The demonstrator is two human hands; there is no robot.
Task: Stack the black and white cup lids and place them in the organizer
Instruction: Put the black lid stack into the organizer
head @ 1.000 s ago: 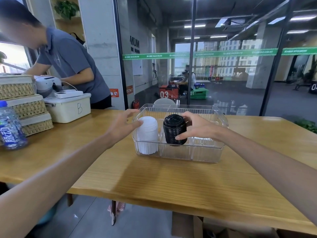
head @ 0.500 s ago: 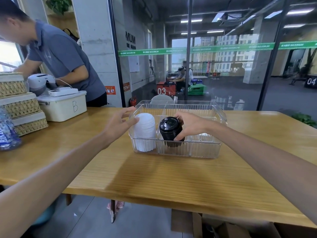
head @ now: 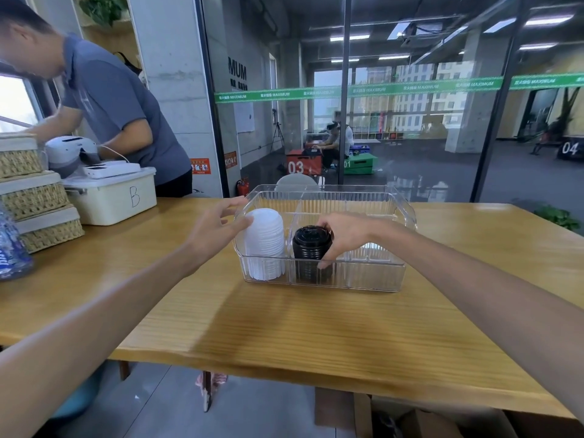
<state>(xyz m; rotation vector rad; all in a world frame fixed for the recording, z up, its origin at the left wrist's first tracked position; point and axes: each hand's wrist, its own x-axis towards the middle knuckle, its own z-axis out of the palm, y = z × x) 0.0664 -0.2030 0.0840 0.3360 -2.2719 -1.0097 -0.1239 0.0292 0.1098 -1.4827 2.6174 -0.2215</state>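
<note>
Wooden table (head: 316, 327), glass wall (head: 410, 137) behind, clear organizer (head: 373, 273).

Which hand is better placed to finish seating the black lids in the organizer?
Right. The right hand already grips the black lid stack inside the organizer; the left hand touches the white lid stack.

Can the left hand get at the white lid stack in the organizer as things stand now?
Probably yes. The left hand is already at the white lid stack; the clear organizer is open on top, and nothing stands between them.
</note>
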